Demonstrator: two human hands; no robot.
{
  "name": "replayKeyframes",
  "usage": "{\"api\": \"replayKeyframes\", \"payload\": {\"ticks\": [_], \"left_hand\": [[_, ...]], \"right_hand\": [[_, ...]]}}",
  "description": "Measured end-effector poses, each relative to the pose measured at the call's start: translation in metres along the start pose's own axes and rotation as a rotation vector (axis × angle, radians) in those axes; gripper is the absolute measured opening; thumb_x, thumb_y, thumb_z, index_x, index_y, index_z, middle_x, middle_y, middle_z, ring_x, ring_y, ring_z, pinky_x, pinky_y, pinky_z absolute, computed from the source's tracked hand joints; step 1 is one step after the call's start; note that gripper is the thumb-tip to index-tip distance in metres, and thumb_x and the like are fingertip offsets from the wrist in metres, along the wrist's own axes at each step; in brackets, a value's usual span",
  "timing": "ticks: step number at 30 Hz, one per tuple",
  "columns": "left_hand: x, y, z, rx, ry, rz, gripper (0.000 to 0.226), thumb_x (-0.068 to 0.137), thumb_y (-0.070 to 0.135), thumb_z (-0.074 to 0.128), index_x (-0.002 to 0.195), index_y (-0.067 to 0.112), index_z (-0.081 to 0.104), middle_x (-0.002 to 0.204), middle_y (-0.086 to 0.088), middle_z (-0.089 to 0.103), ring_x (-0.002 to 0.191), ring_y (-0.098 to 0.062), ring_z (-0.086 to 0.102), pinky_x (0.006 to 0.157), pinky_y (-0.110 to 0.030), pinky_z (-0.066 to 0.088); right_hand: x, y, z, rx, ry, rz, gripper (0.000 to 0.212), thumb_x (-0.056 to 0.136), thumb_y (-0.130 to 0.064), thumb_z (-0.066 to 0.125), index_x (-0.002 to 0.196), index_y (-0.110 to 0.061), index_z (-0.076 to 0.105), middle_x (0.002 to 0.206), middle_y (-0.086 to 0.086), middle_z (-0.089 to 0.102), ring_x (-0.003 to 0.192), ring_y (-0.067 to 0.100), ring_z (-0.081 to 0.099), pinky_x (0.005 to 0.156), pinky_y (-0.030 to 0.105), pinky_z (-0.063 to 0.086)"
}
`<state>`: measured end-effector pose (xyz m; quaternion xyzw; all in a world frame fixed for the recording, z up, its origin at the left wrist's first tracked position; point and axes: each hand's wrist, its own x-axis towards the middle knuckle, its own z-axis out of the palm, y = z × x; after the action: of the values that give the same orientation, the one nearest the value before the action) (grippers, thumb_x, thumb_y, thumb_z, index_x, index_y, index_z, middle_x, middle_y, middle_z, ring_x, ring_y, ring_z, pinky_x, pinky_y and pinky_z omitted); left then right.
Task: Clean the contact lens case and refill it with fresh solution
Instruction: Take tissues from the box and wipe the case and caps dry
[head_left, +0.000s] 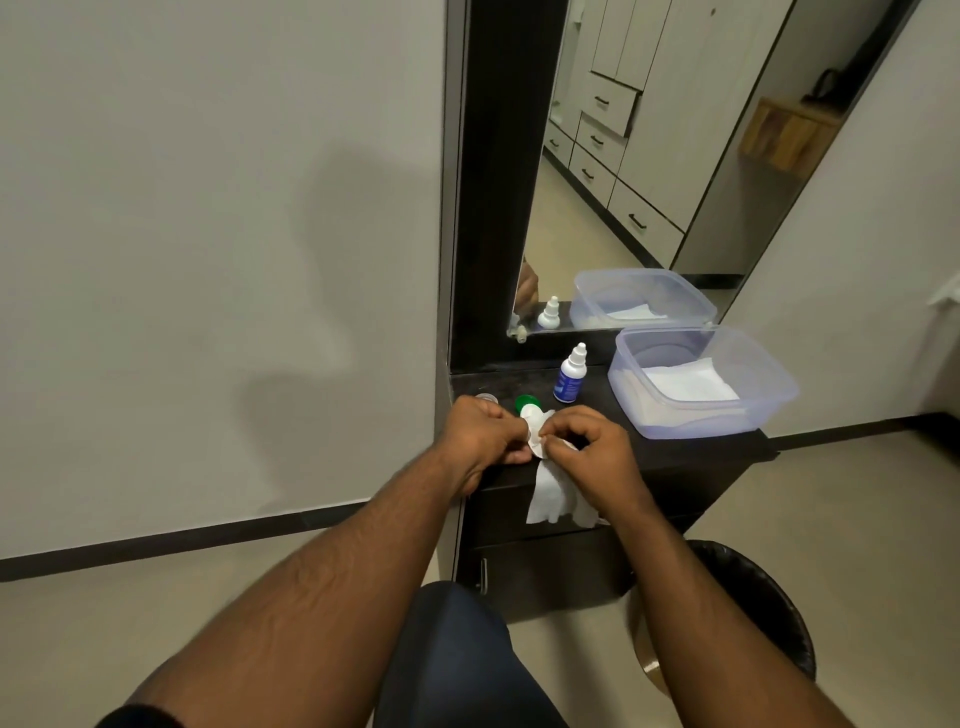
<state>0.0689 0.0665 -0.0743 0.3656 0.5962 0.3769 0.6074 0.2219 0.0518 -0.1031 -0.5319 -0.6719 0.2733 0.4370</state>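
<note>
I am holding the contact lens case (534, 432) between my two hands, just above the near left part of the dark surface (691, 447). My left hand (480, 434) is gripping it from the left, fingers curled round its edge, with one fingertip showing under it. My right hand (592, 452) is coming at it from the right, thumb and forefinger pinching a white tissue (553, 493) against the case; the rest of the tissue is hanging down past the front edge of the surface.

The case is looking white and small, with two round wells side by side; my fingers are hiding much of it, so I cannot tell whether it is wet or dry.

Going left to right along the surface: one small clear cap (487, 398) is lying just beyond my left knuckles, one green cap (525, 403) is sitting right behind the case, one white solution bottle (570, 375) with a blue label is standing upright and well apart from my fingers, and one clear plastic tub (779, 395) with folded white tissues inside is sitting at the right end. The mirror (597, 218) behind is doubling the bottle and tub. One black bin (779, 597) is standing on the floor at lower right.
</note>
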Motion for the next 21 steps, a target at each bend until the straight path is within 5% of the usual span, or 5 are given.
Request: {"api": "replayKeyframes", "payload": {"ticks": [21], "left_hand": [[0.003,-0.003,0.002,-0.024,0.02,0.006,0.01,0.082,-0.006,0.065,0.091,-0.01,0.066,0.079,-0.019,0.069,0.064,-0.02,0.068,0.057,-0.027,0.06]], "right_hand": [[0.012,-0.006,-0.011,0.091,-0.099,0.258,0.013,0.081,-0.003,0.066,0.084,-0.014,0.073,0.087,-0.003,0.071,0.085,0.005,0.064,0.071,0.012,0.046]]}}
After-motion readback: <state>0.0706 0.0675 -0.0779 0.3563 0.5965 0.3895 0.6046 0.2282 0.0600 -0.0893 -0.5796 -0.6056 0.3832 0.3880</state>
